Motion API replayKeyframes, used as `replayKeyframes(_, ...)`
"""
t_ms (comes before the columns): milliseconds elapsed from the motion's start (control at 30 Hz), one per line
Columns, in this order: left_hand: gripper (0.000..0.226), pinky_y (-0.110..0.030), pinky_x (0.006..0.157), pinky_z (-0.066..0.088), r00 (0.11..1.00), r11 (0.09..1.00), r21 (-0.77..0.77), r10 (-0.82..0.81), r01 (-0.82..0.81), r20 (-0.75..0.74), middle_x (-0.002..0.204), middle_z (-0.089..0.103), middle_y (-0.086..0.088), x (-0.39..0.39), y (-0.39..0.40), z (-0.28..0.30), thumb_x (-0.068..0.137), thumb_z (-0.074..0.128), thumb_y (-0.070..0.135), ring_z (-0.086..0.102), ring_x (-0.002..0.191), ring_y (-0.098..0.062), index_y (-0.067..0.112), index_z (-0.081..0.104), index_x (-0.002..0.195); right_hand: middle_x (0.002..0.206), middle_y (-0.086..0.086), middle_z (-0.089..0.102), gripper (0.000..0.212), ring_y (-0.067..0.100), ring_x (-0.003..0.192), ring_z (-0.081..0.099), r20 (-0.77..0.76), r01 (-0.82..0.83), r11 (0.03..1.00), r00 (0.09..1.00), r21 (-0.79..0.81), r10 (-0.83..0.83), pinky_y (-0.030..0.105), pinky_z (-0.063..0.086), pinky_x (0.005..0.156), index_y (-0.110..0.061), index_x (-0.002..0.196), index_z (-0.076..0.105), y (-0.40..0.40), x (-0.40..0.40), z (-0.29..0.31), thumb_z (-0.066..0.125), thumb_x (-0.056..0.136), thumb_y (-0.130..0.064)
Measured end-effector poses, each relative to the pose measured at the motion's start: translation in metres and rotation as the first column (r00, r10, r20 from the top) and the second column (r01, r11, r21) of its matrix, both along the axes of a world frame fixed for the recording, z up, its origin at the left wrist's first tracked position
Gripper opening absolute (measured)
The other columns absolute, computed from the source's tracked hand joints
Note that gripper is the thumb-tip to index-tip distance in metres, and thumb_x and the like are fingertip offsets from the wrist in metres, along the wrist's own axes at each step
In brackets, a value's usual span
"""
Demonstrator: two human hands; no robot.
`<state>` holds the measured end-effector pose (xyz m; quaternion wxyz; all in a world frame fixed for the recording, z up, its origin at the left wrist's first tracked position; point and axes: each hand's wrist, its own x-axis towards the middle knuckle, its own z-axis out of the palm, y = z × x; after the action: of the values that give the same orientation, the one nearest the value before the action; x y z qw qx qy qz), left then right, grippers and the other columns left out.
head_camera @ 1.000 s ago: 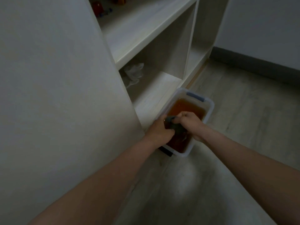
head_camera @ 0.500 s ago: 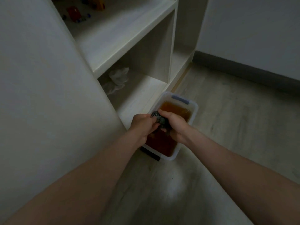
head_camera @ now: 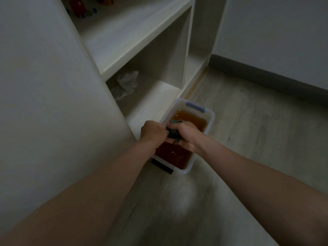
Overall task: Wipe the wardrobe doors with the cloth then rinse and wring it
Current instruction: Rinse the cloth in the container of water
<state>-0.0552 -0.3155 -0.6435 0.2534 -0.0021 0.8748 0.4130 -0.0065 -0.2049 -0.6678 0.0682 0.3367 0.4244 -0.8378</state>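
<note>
A dark wet cloth is bunched between my two hands above a clear plastic tub of brown water on the floor. My left hand grips the cloth's left end and my right hand grips its right end, fists close together. A pale wardrobe door stands open at the left, right beside my left forearm.
Open wardrobe shelves lie behind the tub, with a crumpled white plastic bag on the bottom shelf and small coloured toys on the upper one. Pale wood floor spreads right toward a grey skirting board.
My hands stay clenched on the cloth over the tub while twisting it. The view has shifted, so the tub and shelves sit a little differently in frame.
</note>
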Motion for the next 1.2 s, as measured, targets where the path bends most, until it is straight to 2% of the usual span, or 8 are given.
replayKeyframes(100, 0.025, -0.024, 0.049, 0.042, 0.999, 0.996, -0.086, 0.021, -0.019, 0.030, 0.101, 0.068, -0.019, 0.000, -0.003, 0.000, 0.089, 0.056, 0.013, 0.065, 0.085, -0.028, -0.001, 0.069, 0.106, 0.077, 0.014, 0.063, 0.008, 0.021, 0.059, 0.058, 0.073, -0.178, 0.921, 0.984, 0.346, 0.163, 0.033, 0.046, 0.054, -0.004, 0.096, 0.060, -0.002, -0.002, -0.005, 0.053, 0.095, -0.007)
replayKeyframes(200, 0.024, -0.026, 0.048, 0.042, 0.998, 0.995, -0.095, -0.013, 0.018, 0.054, 0.107, 0.068, -0.021, 0.000, -0.005, 0.000, 0.090, 0.054, 0.010, 0.065, 0.088, -0.032, -0.004, 0.067, 0.105, 0.071, 0.007, 0.064, 0.015, 0.019, 0.055, 0.057, 0.274, -0.378, 0.647, 0.926, 0.662, 0.261, 0.031, 0.050, 0.051, -0.011, 0.090, 0.062, -0.007, -0.004, -0.015, 0.052, 0.097, -0.019)
replayKeyframes(367, 0.011, -0.026, 0.050, 0.042, 0.996, 0.997, -0.073, -0.035, 0.041, 0.080, 0.089, 0.064, -0.014, 0.000, -0.010, -0.001, 0.089, 0.057, 0.013, 0.060, 0.074, -0.022, 0.004, 0.063, 0.084, 0.075, 0.005, 0.061, 0.017, 0.023, 0.069, 0.062, 0.411, -0.509, 0.305, 0.849, 0.805, 0.333, 0.032, 0.051, 0.061, -0.013, 0.079, 0.055, -0.019, -0.010, -0.023, 0.050, 0.095, -0.020)
replayKeyframes(500, 0.015, -0.042, 0.083, 0.053, 0.996, 0.997, -0.039, -0.060, 0.062, 0.059, 0.091, 0.061, -0.018, -0.002, -0.013, -0.005, 0.091, 0.051, 0.009, 0.054, 0.081, -0.026, 0.002, 0.065, 0.091, 0.076, 0.005, 0.062, 0.016, 0.021, 0.066, 0.063, 0.473, -0.540, 0.117, 0.806, 0.833, 0.355, 0.033, 0.056, 0.057, -0.014, 0.077, 0.054, -0.028, -0.014, -0.017, 0.050, 0.092, -0.018)
replayKeyframes(633, 0.030, -0.047, 0.087, 0.056, 0.993, 0.998, -0.009, -0.056, 0.057, 0.108, 0.111, 0.067, -0.026, -0.002, -0.011, -0.010, 0.090, 0.051, 0.008, 0.056, 0.083, -0.027, -0.009, 0.064, 0.111, 0.078, 0.007, 0.065, 0.012, 0.023, 0.068, 0.065, 0.477, -0.529, 0.082, 0.813, 0.844, 0.335, 0.040, 0.060, 0.065, -0.010, 0.085, 0.060, -0.030, -0.014, -0.013, 0.053, 0.090, -0.020)
replayKeyframes(767, 0.033, -0.028, 0.051, 0.046, 0.979, 1.000, 0.013, 0.003, -0.006, 0.203, 0.089, 0.062, -0.016, 0.002, -0.010, -0.006, 0.087, 0.054, 0.012, 0.058, 0.075, -0.026, -0.004, 0.062, 0.114, 0.077, 0.005, 0.064, 0.012, 0.021, 0.068, 0.065, 0.470, -0.520, 0.115, 0.832, 0.847, 0.295, 0.036, 0.059, 0.063, -0.014, 0.079, 0.058, -0.029, -0.012, -0.008, 0.054, 0.090, -0.018)
replayKeyframes(1067, 0.045, -0.027, 0.058, 0.043, 0.965, 0.993, 0.121, -0.027, -0.005, 0.260, 0.106, 0.065, -0.018, 0.009, -0.003, 0.012, 0.094, 0.051, 0.036, 0.054, 0.086, -0.023, 0.003, 0.060, 0.123, 0.070, 0.004, 0.064, 0.025, 0.020, 0.063, 0.064, 0.328, -0.348, 0.244, 0.937, 0.905, 0.122, 0.037, 0.059, 0.061, -0.014, 0.069, 0.059, -0.026, -0.007, 0.013, 0.052, 0.091, -0.025)
replayKeyframes(1200, 0.042, -0.031, 0.073, 0.050, 0.954, 0.993, 0.118, -0.045, 0.010, 0.297, 0.091, 0.061, -0.007, 0.013, -0.001, 0.026, 0.099, 0.041, 0.044, 0.057, 0.087, -0.020, 0.010, 0.060, 0.113, 0.078, 0.008, 0.067, 0.025, 0.024, 0.072, 0.066, 0.300, -0.332, 0.328, 0.943, 0.884, 0.146, 0.043, 0.059, 0.071, -0.011, 0.078, 0.063, -0.023, -0.006, 0.025, 0.050, 0.092, -0.027)
